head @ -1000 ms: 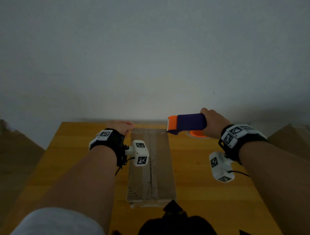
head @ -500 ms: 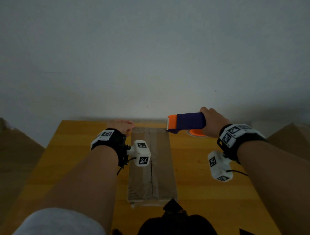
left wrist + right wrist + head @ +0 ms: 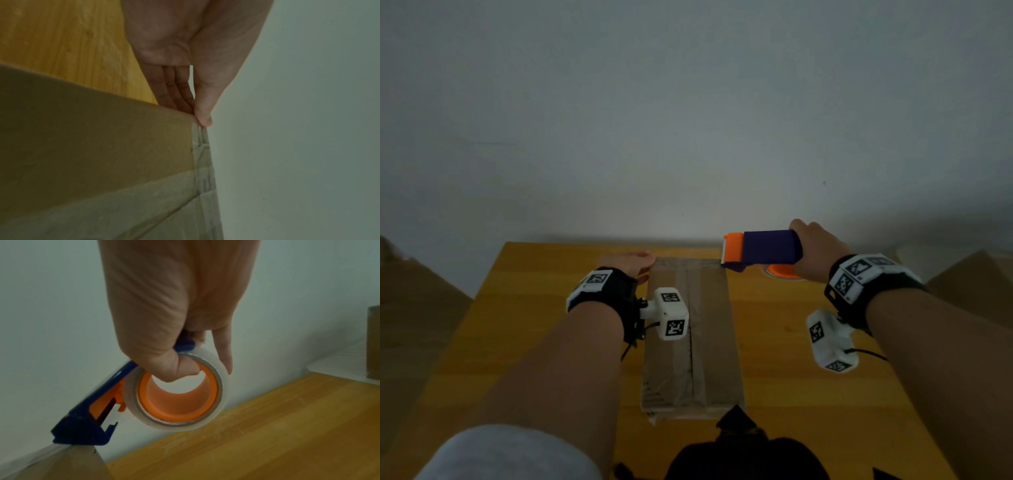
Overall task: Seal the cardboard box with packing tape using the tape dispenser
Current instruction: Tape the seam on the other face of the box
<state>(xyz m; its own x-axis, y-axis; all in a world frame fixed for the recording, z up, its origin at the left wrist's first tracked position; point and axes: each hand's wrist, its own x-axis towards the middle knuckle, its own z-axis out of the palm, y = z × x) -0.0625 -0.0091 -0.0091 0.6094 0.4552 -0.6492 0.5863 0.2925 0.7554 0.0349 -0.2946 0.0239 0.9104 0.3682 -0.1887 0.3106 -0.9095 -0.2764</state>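
Box lies lengthwise mid-table in the head view, flaps closed. Left hand rests at its 11 o'clock corner; right hand grips the dispenser at 1 o'clock. Left wrist view: straight fingers and thumb touch the box's far corner, hand nearly flat. Right wrist view: right hand curls around the dispenser, thumb hooked inside the tape roll; the nose touches the box corner.

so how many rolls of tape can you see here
1: a clear tape roll on the tape dispenser gripped by the right hand, at the cardboard box's far right corner. Others may be hidden.
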